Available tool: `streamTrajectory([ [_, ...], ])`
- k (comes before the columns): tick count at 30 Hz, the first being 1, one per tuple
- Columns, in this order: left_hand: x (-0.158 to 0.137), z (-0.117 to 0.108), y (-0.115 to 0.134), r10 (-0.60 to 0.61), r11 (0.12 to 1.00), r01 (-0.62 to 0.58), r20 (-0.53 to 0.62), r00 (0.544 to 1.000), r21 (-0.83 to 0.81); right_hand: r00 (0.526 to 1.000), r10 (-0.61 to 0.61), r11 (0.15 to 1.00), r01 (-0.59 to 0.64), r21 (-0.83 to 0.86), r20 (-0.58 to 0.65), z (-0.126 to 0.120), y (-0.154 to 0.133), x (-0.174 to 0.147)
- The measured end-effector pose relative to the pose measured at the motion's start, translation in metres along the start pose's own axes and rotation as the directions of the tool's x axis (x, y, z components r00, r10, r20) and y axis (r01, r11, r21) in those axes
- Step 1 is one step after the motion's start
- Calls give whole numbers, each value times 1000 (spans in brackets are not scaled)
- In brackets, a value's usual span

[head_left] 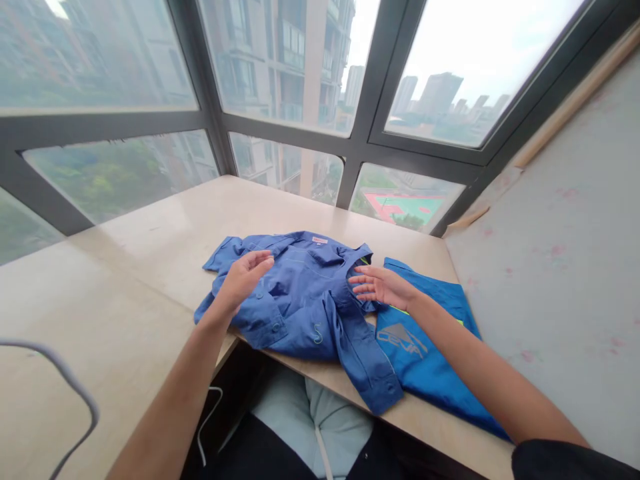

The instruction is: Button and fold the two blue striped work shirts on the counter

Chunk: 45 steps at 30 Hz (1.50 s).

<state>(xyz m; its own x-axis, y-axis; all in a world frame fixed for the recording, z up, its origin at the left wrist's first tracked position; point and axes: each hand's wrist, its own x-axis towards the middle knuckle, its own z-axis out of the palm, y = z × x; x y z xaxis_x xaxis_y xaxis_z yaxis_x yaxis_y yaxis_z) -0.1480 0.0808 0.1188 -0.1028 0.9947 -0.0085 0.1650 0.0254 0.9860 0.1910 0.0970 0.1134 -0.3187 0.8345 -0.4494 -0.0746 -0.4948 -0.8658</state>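
Note:
A blue work jacket [300, 287] lies rumpled on the pale wooden table, its collar label facing the windows and one sleeve reaching over the near edge. My left hand [247, 272] is above the jacket's left part, fingers stretched out and thumb apart, holding nothing. Over the jacket's right side is my right hand [381, 285], its fingers spread and empty. Whether either hand touches the cloth I cannot tell. A brighter blue folded garment [425, 360] with a grey printed logo lies to the right, partly under my right forearm.
Grey-framed windows [287, 137] border the table [150, 260] at the back and left. A wall [560, 280] with faint floral paper stands on the right. A grey cable [75, 383] curves at the lower left, and a thin white cord [203, 427] hangs below the table edge.

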Motion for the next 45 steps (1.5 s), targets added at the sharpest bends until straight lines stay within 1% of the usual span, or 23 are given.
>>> streamTrajectory([
  [3,-25,4,-29,54,978,-25,-134,990,207,999,30,977,-21,-214,39,4,23,-5],
  [5,-46,1,-47,108,929,-2,-266,958,370,997,28,905,3,-426,68,2,34,-6],
  [7,-69,-4,-63,189,851,30,-358,914,525,994,41,766,31,-642,97,1,41,-7],
  [9,-88,-8,-79,245,775,48,-370,896,630,992,77,588,36,-808,100,2,46,-7],
  [11,-101,-11,-92,224,736,62,-330,917,674,989,115,445,31,-895,92,7,47,-7],
  [12,-105,-11,-98,194,732,67,-301,934,678,986,134,409,37,-912,101,11,46,-7],
  [14,-107,-10,-103,136,739,72,-254,957,670,969,173,452,80,-888,175,20,42,-8],
  [16,-105,-8,-99,98,762,81,-238,966,643,939,169,633,130,-763,301,30,36,-10],
  [18,-99,-6,-85,60,813,88,-233,971,575,933,60,833,149,-532,355,36,26,-14],
  [20,-90,-5,-65,63,904,60,-272,960,423,962,-110,941,182,-286,250,38,14,-20],
  [22,-75,-7,-43,122,981,-44,-431,894,186,964,-260,957,265,-117,63,37,-1,-24],
  [24,-54,-10,-24,130,984,-178,-616,777,-17,924,-373,928,373,-11,-89,34,-17,-25],
  [25,-43,-12,-17,111,971,-220,-653,749,-88,895,-422,901,431,39,-144,33,-23,-24],
  [26,-32,-13,-11,99,963,-237,-650,754,-128,866,-465,869,486,90,-185,33,-29,-21],
  [28,-14,-11,-6,96,980,-182,-597,797,-85,826,-514,812,555,181,-229,36,-32,-11],
  [29,-9,-9,-5,112,991,-136,-548,829,-3,828,-512,804,555,214,-228,38,-31,-5],
  [32,-13,3,-12,228,924,-77,-378,897,374,899,-405,866,435,246,-164,43,-10,13],
  [35,-37,15,-25,333,783,-112,-261,906,611,963,-252,945,267,190,-100,40,27,23],
  [38,-64,22,-43,387,735,-137,-245,889,664,987,-154,987,152,-52,-48,32,64,23],
  [40,-75,24,-57,352,763,-142,-221,909,630,982,-187,929,168,-330,-25,29,82,19],
  [41,-77,25,-64,294,795,-119,-207,933,595,973,-229,855,196,-481,-10,27,88,17],
  [43,-75,25,-77,143,852,-19,-198,970,523,944,-328,619,240,-748,31,27,94,10],
  [45,-67,24,-86,51,868,66,-221,974,492,916,-397,342,202,-918,53,28,95,3],
])
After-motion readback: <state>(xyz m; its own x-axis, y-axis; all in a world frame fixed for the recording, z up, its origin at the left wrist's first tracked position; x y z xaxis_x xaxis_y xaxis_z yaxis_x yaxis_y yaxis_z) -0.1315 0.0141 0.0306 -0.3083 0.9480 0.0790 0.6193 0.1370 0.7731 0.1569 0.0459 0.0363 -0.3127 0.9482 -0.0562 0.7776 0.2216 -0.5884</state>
